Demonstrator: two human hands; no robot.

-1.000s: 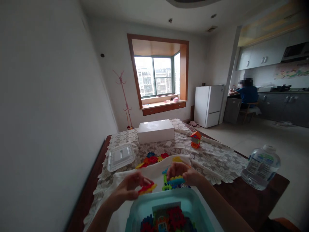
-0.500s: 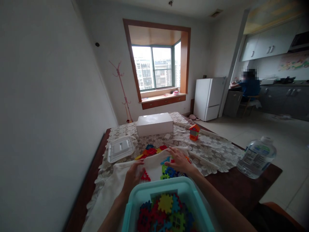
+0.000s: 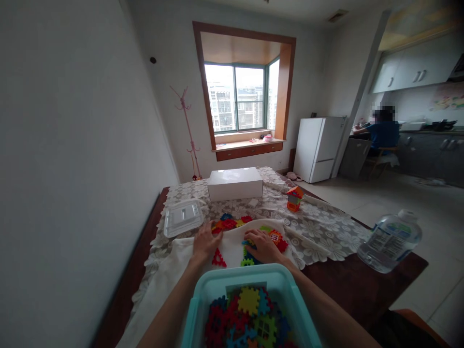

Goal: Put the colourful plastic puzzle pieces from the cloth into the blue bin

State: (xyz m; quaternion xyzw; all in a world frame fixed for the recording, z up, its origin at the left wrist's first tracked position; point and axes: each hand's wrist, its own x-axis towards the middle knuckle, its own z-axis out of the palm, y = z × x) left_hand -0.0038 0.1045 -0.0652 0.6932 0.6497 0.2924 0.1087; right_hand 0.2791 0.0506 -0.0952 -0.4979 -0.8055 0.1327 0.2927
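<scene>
My left hand [image 3: 206, 240] rests on the white cloth [image 3: 233, 244], its fingers reaching the cloth's far fold beside red and orange interlocking plastic pieces [image 3: 228, 224]. A red triangular piece [image 3: 218, 258] lies just right of that wrist. Over a group of blue and green pieces, my right hand [image 3: 264, 245] lies palm down with fingers apart, hiding part of them. A green piece [image 3: 247, 262] shows below it, and a red piece with a window grid [image 3: 276, 237] sits to its right. Close to me, between my forearms, stands a turquoise tub [image 3: 250, 271] holding many mixed pieces [image 3: 248, 300].
Farther back on the patterned tablecloth [image 3: 322, 232] are a clear lid [image 3: 183, 218], a white box [image 3: 235, 186] and a small orange-roofed house of pieces [image 3: 294, 198]. A large clear bottle [image 3: 390, 241] stands at the right. A person [image 3: 384, 130] sits in the kitchen.
My left hand has moved forward to the cloth's far fold. My right hand has drawn back, uncovering red and green pieces on its far side. The view has shifted slightly.
</scene>
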